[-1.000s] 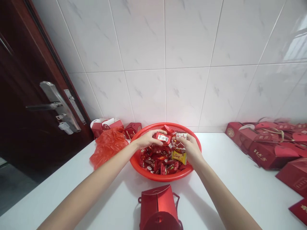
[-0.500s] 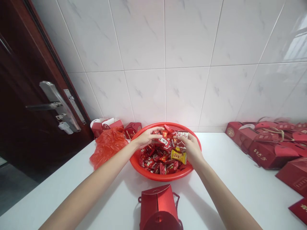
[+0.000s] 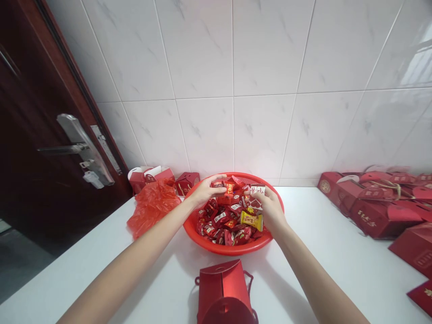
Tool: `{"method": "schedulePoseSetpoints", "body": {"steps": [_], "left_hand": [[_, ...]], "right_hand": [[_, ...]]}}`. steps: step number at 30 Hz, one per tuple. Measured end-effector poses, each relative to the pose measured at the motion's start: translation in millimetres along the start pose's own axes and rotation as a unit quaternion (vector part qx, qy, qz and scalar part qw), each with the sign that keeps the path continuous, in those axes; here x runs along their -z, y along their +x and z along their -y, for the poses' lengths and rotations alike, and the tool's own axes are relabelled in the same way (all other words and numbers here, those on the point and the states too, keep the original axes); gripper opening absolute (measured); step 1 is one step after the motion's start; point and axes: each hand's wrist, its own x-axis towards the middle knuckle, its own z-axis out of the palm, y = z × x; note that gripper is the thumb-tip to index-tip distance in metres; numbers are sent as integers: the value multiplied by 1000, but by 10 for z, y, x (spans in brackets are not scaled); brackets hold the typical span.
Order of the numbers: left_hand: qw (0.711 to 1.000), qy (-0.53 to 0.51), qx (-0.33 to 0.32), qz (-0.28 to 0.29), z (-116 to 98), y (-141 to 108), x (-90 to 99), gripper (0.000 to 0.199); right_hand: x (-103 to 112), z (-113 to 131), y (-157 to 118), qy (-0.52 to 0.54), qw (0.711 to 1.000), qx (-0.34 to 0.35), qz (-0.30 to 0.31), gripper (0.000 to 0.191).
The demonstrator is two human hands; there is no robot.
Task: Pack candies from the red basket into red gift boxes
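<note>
hands work together inside a red basket [image 3: 232, 248] heaped with wrapped sweets [image 3: 225, 222], the basket sitting on a white counter [image 3: 337, 252] close to the tiled wall [image 3: 263, 67]. left hand [image 3: 204, 191] curls over the far left of the heap, fingers bent and closed loosely on a small red sweet [image 3: 217, 184] pinched between thumb and fingertips; its long axis runs roughly left to right, along the basket's far rim. right hand [image 3: 270, 209] sits just opposite, fingers folded round a white-and-red sweet [image 3: 257, 190] at the tips, its long side also lying across, pointing toward the left fingers; a red piece seems tucked under it, though how many the hand grips i cannot tell. just below the right fingers a yellow sweet [image 3: 251, 220] lies on the heap, long axis left to right, slightly tilted. between the two sets of fingertips is only a narrow gap over the pile. nearer than the wrists, just past the basket's near rim, stands an open red gift box [image 3: 222, 292] with side handles, its mouth upward. left of the left fingers lies a crumpled red plastic bag [image 3: 152, 204] and behind it small red boxes [image 3: 151, 176] against the wall, then a dark door [image 3: 37, 135]. right of the right fingers the counter runs bare for a good way before a stack of red boxes [image 3: 381, 202].
</note>
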Motion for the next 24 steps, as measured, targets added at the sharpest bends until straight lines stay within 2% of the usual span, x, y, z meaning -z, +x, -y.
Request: {"method": "schedulePoseSetpoints", "body": {"steps": [7, 10, 17, 24], "left_hand": [[998, -27, 26, 52, -36, -31, -28, 40], [996, -49, 48, 59, -62, -42, -27, 39], [994, -42, 56, 80, -40, -43, -27, 59], [993, -61, 14, 103, -85, -87, -49, 78]], "right_hand": [[-7, -13, 16, 29, 999, -18, 34, 18], [-13, -21, 21, 53, 997, -26, 44, 19], [-12, -7, 4, 56, 997, -18, 59, 21], [-2, -45, 30, 53, 995, -27, 76, 18]]}}
